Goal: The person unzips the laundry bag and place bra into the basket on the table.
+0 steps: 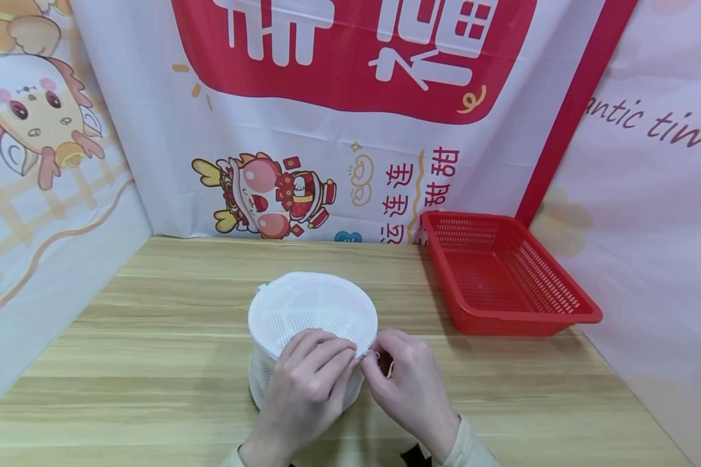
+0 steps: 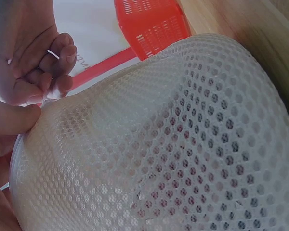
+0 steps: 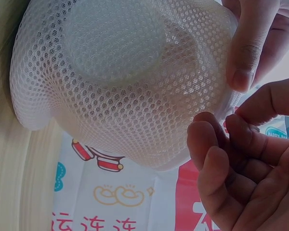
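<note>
A white mesh laundry bag [image 1: 312,305], round with a stiff rim, stands upright on the wooden table in the head view. My left hand [image 1: 312,383] grips its near rim, fingers over the top and thumb [image 2: 17,117] against the mesh side. At the rim's near right, my right hand [image 1: 409,376] pinches the small zipper pull [image 1: 376,354] between thumb and forefinger. The two hands are almost touching there. Through the mesh, a paler rounded shape [image 3: 115,41] shows in the right wrist view; I cannot tell what it is.
A red plastic basket [image 1: 464,301] with slotted walls stands at the table's back right. Printed cloth [image 1: 350,123] hangs behind the wooden table [image 1: 152,363] and along both sides.
</note>
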`<state>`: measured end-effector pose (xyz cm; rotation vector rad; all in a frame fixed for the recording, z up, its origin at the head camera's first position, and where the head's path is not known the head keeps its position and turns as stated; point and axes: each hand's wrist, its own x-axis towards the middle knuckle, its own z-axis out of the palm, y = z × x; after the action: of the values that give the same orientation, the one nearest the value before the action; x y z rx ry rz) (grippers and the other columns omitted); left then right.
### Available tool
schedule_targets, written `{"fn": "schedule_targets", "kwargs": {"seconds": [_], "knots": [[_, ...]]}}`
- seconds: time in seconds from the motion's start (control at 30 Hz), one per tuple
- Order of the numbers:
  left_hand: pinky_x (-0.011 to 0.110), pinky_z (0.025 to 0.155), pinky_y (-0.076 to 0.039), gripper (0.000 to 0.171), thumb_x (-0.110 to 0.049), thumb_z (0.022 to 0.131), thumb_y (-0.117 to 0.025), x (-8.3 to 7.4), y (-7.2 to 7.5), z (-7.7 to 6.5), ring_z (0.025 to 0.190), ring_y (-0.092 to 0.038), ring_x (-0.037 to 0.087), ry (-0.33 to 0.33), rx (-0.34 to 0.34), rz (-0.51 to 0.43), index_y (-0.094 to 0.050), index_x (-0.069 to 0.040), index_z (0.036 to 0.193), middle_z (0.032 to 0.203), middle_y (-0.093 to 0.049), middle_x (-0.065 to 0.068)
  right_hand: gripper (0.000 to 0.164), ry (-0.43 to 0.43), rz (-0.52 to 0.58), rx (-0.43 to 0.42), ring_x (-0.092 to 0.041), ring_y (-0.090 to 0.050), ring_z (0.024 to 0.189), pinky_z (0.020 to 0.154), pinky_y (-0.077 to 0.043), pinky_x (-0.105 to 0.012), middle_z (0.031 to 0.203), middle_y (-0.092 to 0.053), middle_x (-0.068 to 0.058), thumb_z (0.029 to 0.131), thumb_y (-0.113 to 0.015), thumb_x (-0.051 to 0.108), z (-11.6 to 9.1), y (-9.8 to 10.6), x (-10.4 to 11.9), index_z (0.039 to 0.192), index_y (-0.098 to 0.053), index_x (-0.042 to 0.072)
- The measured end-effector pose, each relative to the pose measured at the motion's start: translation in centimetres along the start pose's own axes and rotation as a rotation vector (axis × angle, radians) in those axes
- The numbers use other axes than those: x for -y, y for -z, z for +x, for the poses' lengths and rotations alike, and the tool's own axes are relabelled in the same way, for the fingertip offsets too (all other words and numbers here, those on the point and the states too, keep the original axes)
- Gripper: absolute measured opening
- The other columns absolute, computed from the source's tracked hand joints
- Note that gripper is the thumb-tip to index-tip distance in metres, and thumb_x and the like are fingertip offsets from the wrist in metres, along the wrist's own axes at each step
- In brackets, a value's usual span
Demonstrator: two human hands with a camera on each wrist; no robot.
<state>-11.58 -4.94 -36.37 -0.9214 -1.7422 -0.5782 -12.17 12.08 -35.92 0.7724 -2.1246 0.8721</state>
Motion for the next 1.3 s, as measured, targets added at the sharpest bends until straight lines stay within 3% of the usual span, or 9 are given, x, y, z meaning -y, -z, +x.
{"fn": "schedule_targets", "kwargs": {"seconds": [0.33,1.3], "knots": [[0.044,0.083,-0.050,0.025,-0.012,0.097,-0.054,-0.10,0.03,0.01,0.085,-0.063,0.025,0.009,0.003,0.001,-0.074,-0.001,0.088,0.092,-0.070,0.006,0.029,0.004,0.003,-0.002,0.004,-0.042,0.055,0.046,-0.034,-0.010,0.064,-0.046,0.018,0.073,-0.065,-0.001,0.01,0.07,0.01,0.065,-0.054,0.024],[0.044,0.083,-0.049,0.026,-0.013,0.098,-0.053,-0.06,-0.05,-0.09,0.085,-0.064,0.026,0.010,0.003,0.010,-0.074,-0.002,0.088,0.091,-0.070,0.005,0.027,-0.020,0.000,0.009,0.003,-0.042,0.055,0.046,-0.035,-0.010,0.064,-0.046,0.018,0.075,-0.065,-0.001,0.04,0.29,0.14,0.066,-0.056,0.023]]}}
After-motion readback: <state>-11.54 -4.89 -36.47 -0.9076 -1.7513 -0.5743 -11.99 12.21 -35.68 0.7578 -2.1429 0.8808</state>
